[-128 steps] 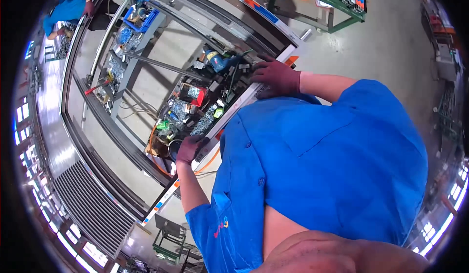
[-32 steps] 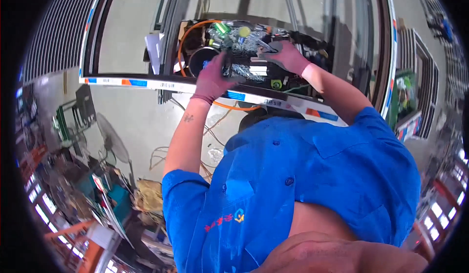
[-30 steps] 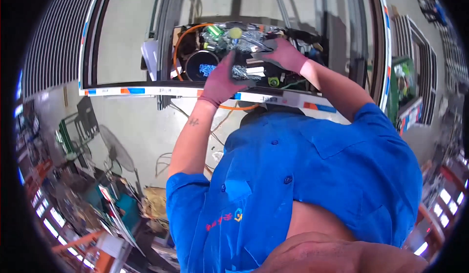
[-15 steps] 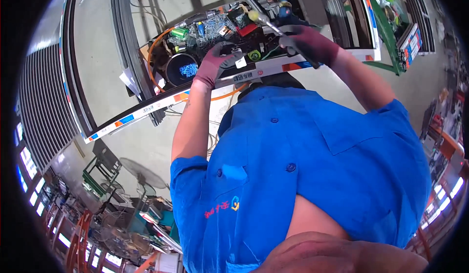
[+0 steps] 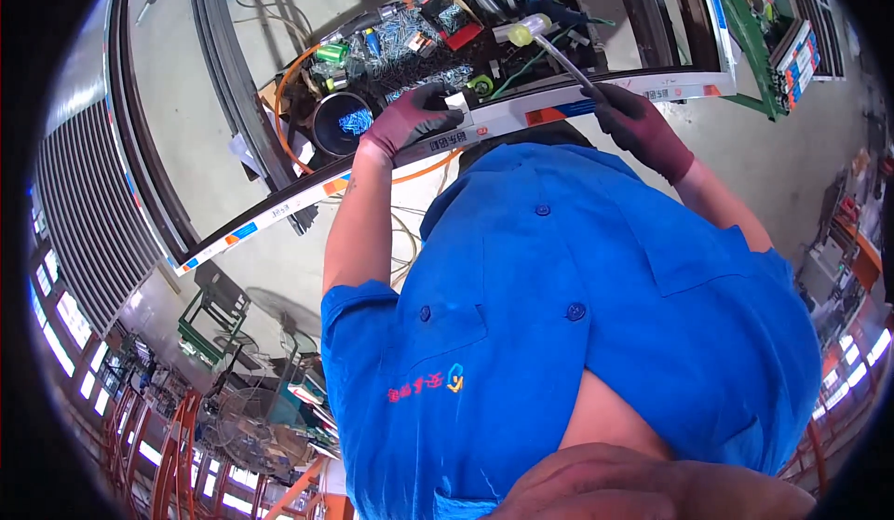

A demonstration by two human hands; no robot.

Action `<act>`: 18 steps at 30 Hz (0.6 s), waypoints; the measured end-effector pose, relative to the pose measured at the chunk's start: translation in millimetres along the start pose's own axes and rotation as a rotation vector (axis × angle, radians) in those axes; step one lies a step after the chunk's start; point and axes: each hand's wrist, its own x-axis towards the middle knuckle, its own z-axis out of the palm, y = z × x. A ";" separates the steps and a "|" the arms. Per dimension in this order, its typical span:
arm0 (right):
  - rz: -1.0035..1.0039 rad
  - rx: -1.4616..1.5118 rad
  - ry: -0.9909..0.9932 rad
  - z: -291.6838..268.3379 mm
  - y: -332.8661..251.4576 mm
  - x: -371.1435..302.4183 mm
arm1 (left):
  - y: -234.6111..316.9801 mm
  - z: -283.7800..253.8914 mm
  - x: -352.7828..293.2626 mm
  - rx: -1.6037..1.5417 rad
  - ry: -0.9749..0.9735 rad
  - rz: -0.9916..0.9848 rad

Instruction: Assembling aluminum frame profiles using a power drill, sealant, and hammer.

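The largest thing is a dark rectangular frame (image 5: 503, 124), its near edge faced with white, orange and blue strips and rising from lower left to upper right. Left of it stands a grey slatted panel (image 5: 93, 213). The person's blue shirt (image 5: 559, 269) fills the space below. Inside the frame's near side lies a crowded spread of loose metal parts (image 5: 400, 40), an orange hose (image 5: 282, 115) curving round its left end.

The right hand (image 5: 643, 129), in a maroon and black glove, is closed around the handle of a mallet (image 5: 568, 62) at the frame's near edge. The handle's long axis slants from the hand up and to the left; the pale yellow head, at the far end, points away from the person, its own axis nearly crosswise. The head is over the right part of the spread; whether it touches anything cannot be told.

The left hand (image 5: 410, 118), gloved alike, has its fingers curled over the near edge. A blue drill (image 5: 551, 0) lies beyond the mallet's head. A dark bowl (image 5: 323, 134) of blue screws (image 5: 356, 121) sits left of the left hand. Smaller are a red box (image 5: 466, 38), a green roll (image 5: 480, 84) and a white block (image 5: 456, 103) at the left fingertips; whether they pinch it cannot be told.
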 end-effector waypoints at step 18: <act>-0.095 -0.222 -0.259 -34.4 -24.8 62.5 | 28.9 17.7 -4.3 -0.239 -0.018 -0.114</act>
